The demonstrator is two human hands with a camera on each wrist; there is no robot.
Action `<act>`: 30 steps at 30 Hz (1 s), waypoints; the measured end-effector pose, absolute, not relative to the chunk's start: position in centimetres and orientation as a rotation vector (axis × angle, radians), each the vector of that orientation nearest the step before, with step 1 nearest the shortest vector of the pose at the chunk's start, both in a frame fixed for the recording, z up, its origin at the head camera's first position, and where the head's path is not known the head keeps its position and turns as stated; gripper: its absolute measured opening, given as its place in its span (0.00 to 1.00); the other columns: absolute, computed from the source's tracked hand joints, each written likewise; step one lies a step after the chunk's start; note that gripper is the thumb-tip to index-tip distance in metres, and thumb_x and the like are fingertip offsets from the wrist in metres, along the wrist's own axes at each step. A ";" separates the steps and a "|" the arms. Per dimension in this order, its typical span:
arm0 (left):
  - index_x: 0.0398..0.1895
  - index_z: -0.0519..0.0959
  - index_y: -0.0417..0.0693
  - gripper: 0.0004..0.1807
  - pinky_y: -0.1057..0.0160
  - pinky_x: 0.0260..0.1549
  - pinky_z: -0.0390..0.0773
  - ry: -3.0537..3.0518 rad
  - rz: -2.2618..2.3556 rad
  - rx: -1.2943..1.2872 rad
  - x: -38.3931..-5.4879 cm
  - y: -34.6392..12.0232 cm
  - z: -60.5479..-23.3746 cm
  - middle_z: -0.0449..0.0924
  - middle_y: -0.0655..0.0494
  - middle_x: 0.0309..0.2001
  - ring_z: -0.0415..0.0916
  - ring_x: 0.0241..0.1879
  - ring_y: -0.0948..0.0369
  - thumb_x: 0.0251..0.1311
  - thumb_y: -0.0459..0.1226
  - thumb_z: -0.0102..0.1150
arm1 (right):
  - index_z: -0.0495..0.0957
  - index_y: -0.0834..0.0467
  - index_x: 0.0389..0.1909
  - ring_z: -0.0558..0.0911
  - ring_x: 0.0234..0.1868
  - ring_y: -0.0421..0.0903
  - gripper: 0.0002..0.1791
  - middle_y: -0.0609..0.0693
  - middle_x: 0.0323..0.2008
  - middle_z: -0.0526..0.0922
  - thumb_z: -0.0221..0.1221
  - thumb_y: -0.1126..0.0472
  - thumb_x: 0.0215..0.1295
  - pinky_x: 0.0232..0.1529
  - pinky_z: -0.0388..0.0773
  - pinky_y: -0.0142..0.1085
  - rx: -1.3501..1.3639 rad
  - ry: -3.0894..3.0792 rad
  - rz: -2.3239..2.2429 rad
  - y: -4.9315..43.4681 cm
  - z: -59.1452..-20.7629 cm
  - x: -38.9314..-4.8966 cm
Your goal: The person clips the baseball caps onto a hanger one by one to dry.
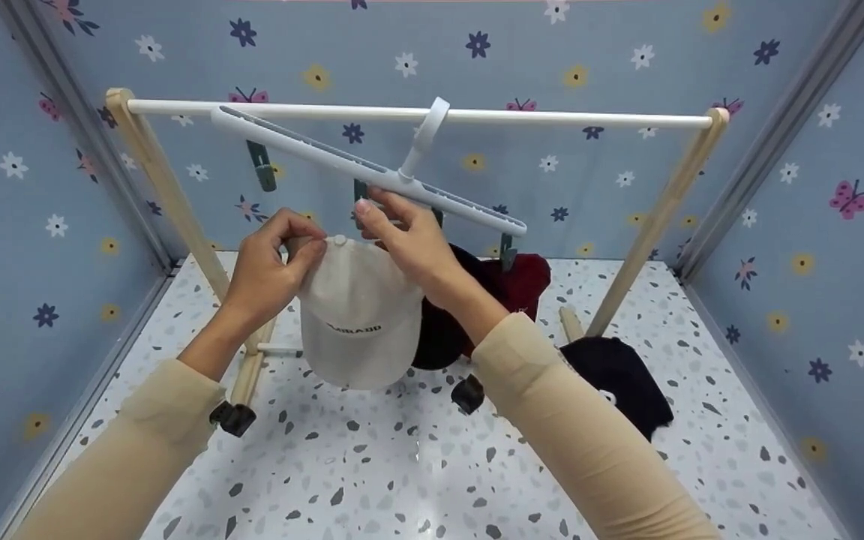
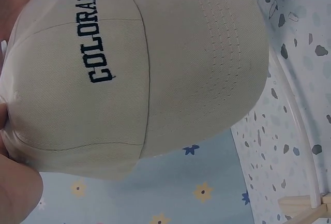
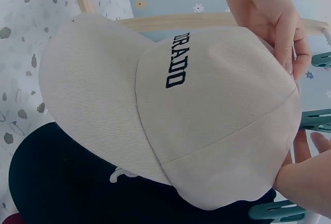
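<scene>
A cream cap (image 1: 361,300) with dark COLORADO lettering hangs crown up, its brim toward the floor. My left hand (image 1: 271,262) pinches the crown beside the top button, thumb against fingers. Past the crown's other side, my right hand (image 1: 424,244) has its thumb and fingertips right at a dark green clip (image 3: 316,120); I cannot tell whether they grip it. This clip hangs from a pale blue hanger (image 1: 312,154), tilted with its left end higher. The hanger's hook (image 1: 432,127) is at the white rail (image 1: 574,118). In the left wrist view the cap (image 2: 196,69) fills most of the frame.
Behind my right hand hang a black cap (image 1: 436,341) and a dark red cap (image 1: 526,281), the red one below a clip (image 1: 507,253). Another clip (image 1: 263,169) dangles at the hanger's left end. A black cap (image 1: 619,382) lies on the speckled floor, by the wooden rack leg (image 1: 657,225).
</scene>
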State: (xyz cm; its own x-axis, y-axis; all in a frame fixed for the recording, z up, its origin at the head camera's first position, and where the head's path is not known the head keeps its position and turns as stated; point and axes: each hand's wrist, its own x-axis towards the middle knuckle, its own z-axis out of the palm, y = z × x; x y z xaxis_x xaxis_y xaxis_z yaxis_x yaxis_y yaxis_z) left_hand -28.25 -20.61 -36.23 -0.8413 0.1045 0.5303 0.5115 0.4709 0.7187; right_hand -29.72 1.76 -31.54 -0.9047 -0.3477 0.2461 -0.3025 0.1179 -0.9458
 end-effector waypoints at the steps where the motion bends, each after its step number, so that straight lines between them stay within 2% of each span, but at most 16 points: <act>1: 0.53 0.79 0.44 0.08 0.70 0.43 0.78 -2.306 -1.335 -0.515 -28.3 -20.6 -36.2 0.82 0.55 0.49 0.74 0.44 0.60 0.78 0.37 0.59 | 0.66 0.55 0.80 0.83 0.63 0.53 0.33 0.56 0.65 0.80 0.57 0.47 0.82 0.66 0.78 0.42 -0.675 2.295 -1.965 1.8 -31.6 -29.7; 6: 0.53 0.80 0.43 0.08 0.70 0.39 0.76 -2.274 -1.361 -0.535 -28.3 -20.5 -36.2 0.82 0.53 0.48 0.73 0.42 0.59 0.77 0.35 0.60 | 0.73 0.56 0.75 0.82 0.64 0.48 0.28 0.53 0.65 0.81 0.58 0.50 0.81 0.69 0.76 0.39 -0.701 2.230 -2.015 1.9 -31.6 -29.6; 9: 0.53 0.80 0.43 0.08 0.70 0.38 0.75 -2.276 -1.361 -0.541 -28.3 -20.5 -36.3 0.82 0.54 0.49 0.73 0.42 0.59 0.78 0.36 0.60 | 0.78 0.58 0.69 0.83 0.62 0.45 0.24 0.52 0.62 0.84 0.60 0.51 0.80 0.67 0.76 0.35 -0.737 2.263 -2.013 1.8 -31.5 -29.6; 14: 0.54 0.81 0.46 0.09 0.70 0.38 0.77 -2.302 -1.371 -0.542 -28.3 -20.5 -36.4 0.82 0.57 0.51 0.75 0.43 0.60 0.79 0.39 0.59 | 0.82 0.62 0.64 0.85 0.58 0.46 0.21 0.53 0.57 0.87 0.62 0.54 0.79 0.63 0.79 0.33 -0.749 2.333 -2.003 1.4 -31.4 -29.6; 23: 0.52 0.82 0.46 0.08 0.70 0.39 0.77 -2.293 -1.401 -0.536 -28.3 -20.5 -36.5 0.82 0.58 0.51 0.75 0.44 0.61 0.79 0.39 0.59 | 0.82 0.58 0.66 0.85 0.57 0.42 0.24 0.50 0.56 0.88 0.64 0.50 0.77 0.63 0.79 0.35 -0.623 2.446 -1.963 1.1 -31.2 -29.6; 30: 0.52 0.83 0.45 0.08 0.69 0.39 0.76 -2.286 -1.407 -0.553 -28.3 -20.3 -36.7 0.82 0.57 0.49 0.74 0.43 0.60 0.79 0.38 0.59 | 0.85 0.56 0.63 0.85 0.55 0.42 0.22 0.47 0.53 0.90 0.66 0.50 0.75 0.61 0.80 0.34 -0.586 2.459 -2.005 1.1 -31.3 -29.6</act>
State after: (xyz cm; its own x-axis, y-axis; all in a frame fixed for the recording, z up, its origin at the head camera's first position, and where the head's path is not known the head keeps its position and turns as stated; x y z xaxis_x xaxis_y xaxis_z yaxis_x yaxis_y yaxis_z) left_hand -28.27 -20.31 -36.70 -0.8426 0.1227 0.5243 0.5234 0.4158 0.7438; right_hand -29.62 1.06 -31.28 -0.9306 -0.2236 0.2896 -0.3288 0.1636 -0.9301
